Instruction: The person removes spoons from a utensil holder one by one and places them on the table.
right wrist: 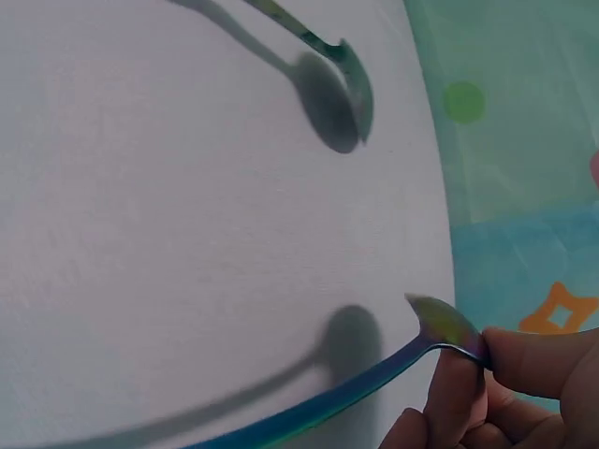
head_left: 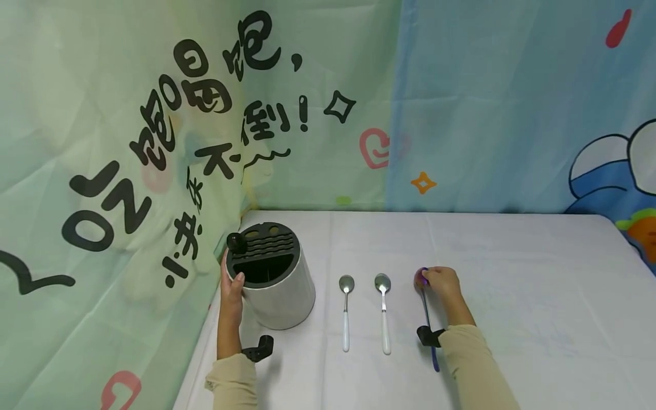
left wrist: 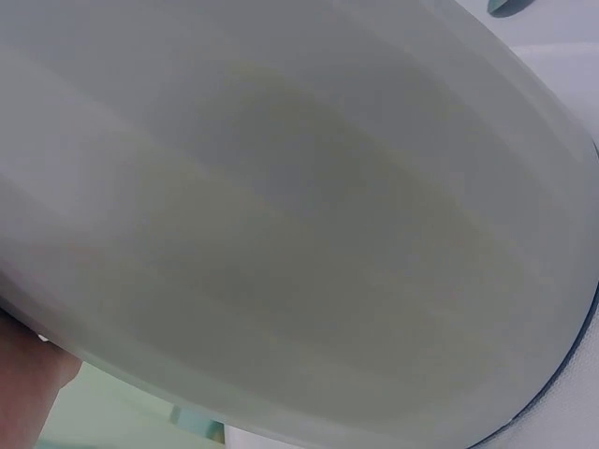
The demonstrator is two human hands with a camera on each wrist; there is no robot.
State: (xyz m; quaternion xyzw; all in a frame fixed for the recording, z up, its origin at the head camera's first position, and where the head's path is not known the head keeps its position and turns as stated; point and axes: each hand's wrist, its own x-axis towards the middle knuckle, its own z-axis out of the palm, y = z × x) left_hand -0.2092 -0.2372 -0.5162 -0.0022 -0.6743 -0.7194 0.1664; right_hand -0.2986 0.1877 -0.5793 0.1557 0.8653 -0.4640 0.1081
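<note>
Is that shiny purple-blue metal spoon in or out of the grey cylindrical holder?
Out: the right hand pinches the purple-blue metal spoon by its bowl, apart from the grey cylindrical holder.

"What's the left hand [head_left: 233,302] doing?"
"Holding a pale round container [head_left: 282,304] with a black lid [head_left: 267,238]."
"And the right hand [head_left: 445,287]?"
"It pinches a bluish-purple spoon [head_left: 426,304] by the bowl [head_left: 417,281]."
"What's between the hands?"
"Two white-handled spoons [head_left: 385,324], side by side on the white-covered bench [head_left: 538,296], before a green and blue printed cloth [head_left: 476,102]."
</note>
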